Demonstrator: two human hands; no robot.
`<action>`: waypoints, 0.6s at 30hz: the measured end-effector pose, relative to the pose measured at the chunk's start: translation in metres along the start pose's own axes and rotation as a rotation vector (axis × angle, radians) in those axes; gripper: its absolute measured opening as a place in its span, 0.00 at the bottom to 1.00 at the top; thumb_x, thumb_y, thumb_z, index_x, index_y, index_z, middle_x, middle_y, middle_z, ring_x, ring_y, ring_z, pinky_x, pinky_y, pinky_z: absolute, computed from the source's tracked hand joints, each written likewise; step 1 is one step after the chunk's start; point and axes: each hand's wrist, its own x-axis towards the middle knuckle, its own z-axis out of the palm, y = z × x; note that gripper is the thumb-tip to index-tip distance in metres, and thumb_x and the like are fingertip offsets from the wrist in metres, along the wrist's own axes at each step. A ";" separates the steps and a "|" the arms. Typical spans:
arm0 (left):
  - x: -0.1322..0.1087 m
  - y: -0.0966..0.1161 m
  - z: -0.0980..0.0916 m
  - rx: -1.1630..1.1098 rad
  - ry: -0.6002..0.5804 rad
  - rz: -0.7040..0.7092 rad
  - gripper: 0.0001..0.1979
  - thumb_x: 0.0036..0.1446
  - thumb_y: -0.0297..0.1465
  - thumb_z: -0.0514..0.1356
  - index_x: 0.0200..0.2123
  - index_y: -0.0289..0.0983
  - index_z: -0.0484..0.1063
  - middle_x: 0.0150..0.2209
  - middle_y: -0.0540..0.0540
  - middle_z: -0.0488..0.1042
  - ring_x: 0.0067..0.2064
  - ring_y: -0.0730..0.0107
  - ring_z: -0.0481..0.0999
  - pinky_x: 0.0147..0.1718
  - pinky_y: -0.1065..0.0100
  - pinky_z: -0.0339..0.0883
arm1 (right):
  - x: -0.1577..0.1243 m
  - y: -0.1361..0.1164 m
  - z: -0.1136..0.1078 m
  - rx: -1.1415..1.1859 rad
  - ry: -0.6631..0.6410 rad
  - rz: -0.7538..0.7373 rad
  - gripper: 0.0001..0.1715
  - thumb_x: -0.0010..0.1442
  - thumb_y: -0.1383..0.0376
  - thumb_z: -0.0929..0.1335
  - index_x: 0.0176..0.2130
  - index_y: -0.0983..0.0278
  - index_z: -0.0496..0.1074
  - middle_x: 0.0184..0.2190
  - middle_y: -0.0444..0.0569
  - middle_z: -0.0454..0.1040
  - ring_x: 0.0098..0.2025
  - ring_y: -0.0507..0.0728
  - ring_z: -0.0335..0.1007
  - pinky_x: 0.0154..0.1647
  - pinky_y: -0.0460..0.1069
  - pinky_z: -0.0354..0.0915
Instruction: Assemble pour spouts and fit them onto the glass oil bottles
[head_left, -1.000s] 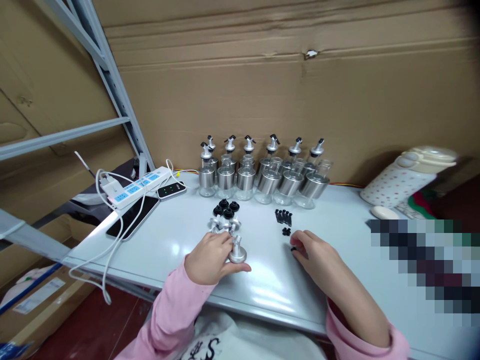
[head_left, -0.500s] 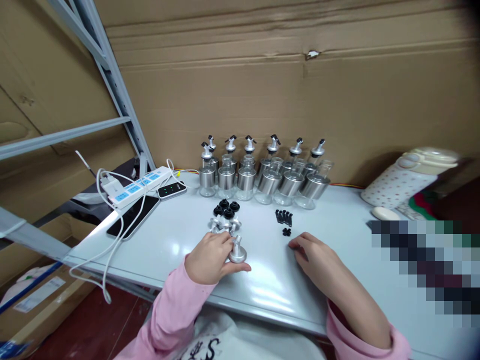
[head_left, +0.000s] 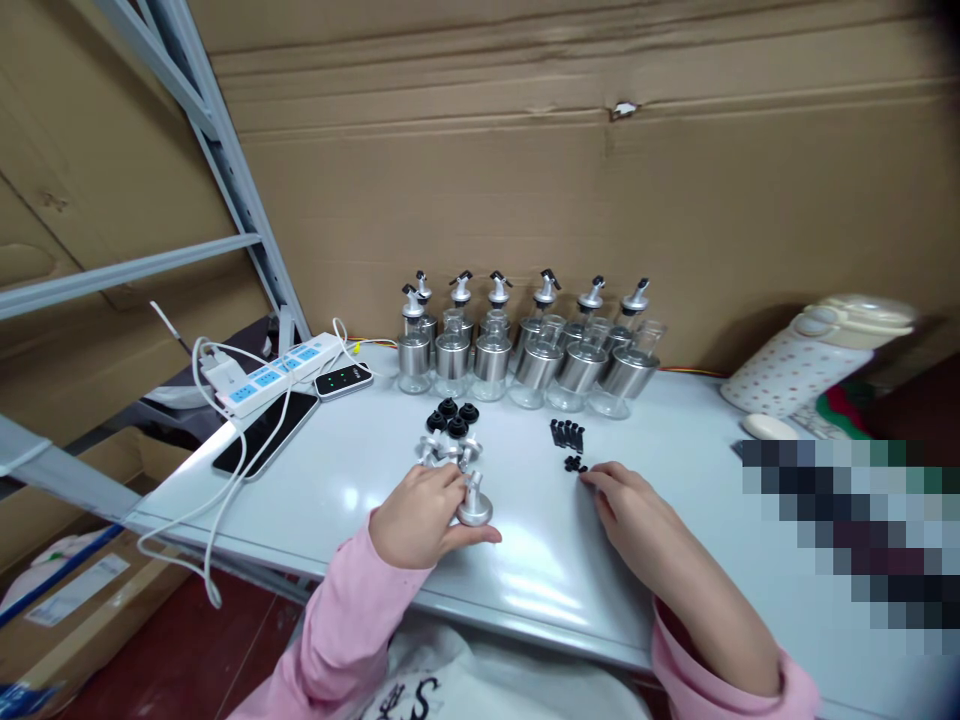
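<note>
My left hand (head_left: 422, 513) is closed round a silver pourer top (head_left: 474, 505), its round base towards me and the thumb stretched out along the near side. Just beyond it lie several more silver pourer tops (head_left: 450, 447), partly hidden by my fingers. Behind those sits a group of black ribbed stoppers (head_left: 453, 417). My right hand (head_left: 630, 510) rests on the table with its fingertips drawn together at a small black piece (head_left: 583, 469), at the right edge of a little cluster of black pieces (head_left: 573, 463). Several black flip levers (head_left: 567, 435) lie in a row behind the cluster.
Two rows of glass bottles with steel sleeves (head_left: 492, 355) stand at the back; the rear row and one front bottle carry pourers. At left are a power strip (head_left: 281, 375), a phone (head_left: 266, 435) and cables. A spotted flask (head_left: 787, 360) and white mouse (head_left: 769, 428) are at right.
My right hand has shifted slightly so its fingertips meet the cluster of small black pieces; one piece now sits apart at the fingertips. My left hand stays on the pourer top.
</note>
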 end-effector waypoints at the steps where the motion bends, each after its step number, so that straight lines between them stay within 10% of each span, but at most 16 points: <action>1: 0.000 0.000 0.000 0.000 0.005 0.000 0.25 0.54 0.51 0.52 0.36 0.33 0.70 0.37 0.41 0.73 0.39 0.59 0.74 0.40 0.61 0.67 | 0.000 0.000 0.000 -0.005 0.005 0.003 0.23 0.56 0.76 0.55 0.44 0.72 0.72 0.44 0.59 0.71 0.44 0.60 0.69 0.45 0.52 0.66; 10: 0.001 0.004 -0.004 0.005 -0.042 -0.040 0.24 0.54 0.48 0.55 0.38 0.31 0.71 0.37 0.40 0.73 0.41 0.56 0.74 0.41 0.59 0.67 | -0.001 0.000 0.006 0.013 0.094 0.003 0.24 0.57 0.75 0.54 0.49 0.74 0.66 0.45 0.62 0.69 0.46 0.62 0.68 0.48 0.55 0.66; 18: 0.001 0.002 0.000 -0.008 0.003 0.002 0.24 0.53 0.49 0.55 0.37 0.31 0.70 0.37 0.40 0.73 0.40 0.58 0.74 0.40 0.61 0.67 | 0.004 -0.005 0.027 0.061 0.051 -0.063 0.30 0.62 0.63 0.55 0.58 0.78 0.56 0.62 0.65 0.50 0.63 0.65 0.47 0.61 0.59 0.53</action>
